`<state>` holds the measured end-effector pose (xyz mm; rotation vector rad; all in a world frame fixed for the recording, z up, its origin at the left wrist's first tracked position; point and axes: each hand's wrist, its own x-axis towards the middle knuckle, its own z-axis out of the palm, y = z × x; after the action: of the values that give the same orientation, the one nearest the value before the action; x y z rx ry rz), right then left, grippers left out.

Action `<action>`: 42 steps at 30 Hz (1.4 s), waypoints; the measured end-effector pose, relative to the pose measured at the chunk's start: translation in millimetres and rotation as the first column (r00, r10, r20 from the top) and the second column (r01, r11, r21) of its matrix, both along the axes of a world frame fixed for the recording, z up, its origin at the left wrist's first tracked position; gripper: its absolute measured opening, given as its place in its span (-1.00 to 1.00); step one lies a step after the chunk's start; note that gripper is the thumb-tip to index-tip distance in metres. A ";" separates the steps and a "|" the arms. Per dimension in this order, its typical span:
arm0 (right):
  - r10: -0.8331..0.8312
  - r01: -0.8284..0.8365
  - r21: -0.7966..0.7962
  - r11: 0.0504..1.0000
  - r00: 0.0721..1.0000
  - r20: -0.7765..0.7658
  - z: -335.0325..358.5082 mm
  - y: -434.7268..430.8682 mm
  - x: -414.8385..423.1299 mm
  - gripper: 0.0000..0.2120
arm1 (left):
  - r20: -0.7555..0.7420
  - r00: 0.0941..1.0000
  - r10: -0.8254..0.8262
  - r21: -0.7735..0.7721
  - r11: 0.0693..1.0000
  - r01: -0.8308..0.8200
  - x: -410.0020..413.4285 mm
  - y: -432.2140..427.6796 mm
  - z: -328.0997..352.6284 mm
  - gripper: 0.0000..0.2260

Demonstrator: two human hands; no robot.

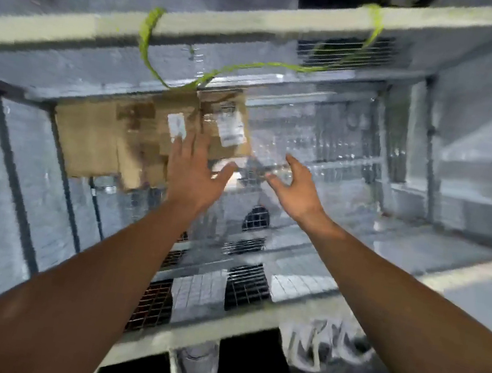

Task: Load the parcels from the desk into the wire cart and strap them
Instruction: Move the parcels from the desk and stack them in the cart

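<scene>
Scene: a person leans over a wire cart (262, 26), both bare arms reaching down inside.
Parcels: brown cardboard parcels (111, 140) lie flat on the cart's mesh floor, against the far-left corner, with white labels (177, 125) facing up.
Left hand: the left hand (191, 168) is open with fingers spread over the parcels' near edge; blur hides whether it touches.
Right hand: the right hand (297, 184) is open with fingers loosely bent. It holds nothing and hangs over bare mesh.
Handling: the cardboard looks stiff and light, and the taped faces are likely slick. The edges and corners seem the safest places to take hold.
Strap: a green strap (150, 28) is looped over the far rail and sags slack above the parcels, not yet across them.
Surface: open wire grid that could catch a box corner.
Room: dim and blurred, with dark ground below.
</scene>
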<state>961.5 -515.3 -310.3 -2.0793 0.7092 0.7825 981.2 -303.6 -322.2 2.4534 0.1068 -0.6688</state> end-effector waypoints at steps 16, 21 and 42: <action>-0.741 0.877 -0.188 0.442 0.475 0.475 313.8 -23.4 -405.2 -0.32 | 0.165 0.658 -0.735 -0.383 0.567 0.729 -241.7 -133.2 254.2 -0.44; -0.813 0.973 -0.230 0.029 0.156 0.561 347.9 7.7 -576.1 -0.37 | 0.213 0.312 -0.926 -0.394 0.211 0.895 -392.4 -205.2 277.1 -0.47; -0.840 0.885 0.232 -0.404 -0.460 0.288 292.2 75.8 -753.7 -0.55 | -0.239 0.090 -0.967 -0.589 0.217 0.778 -614.1 -200.9 261.5 -0.30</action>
<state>207.8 -439.5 -18.1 -0.6619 1.9169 -0.8197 367.1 -504.5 -60.7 1.5912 -1.3488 -1.7954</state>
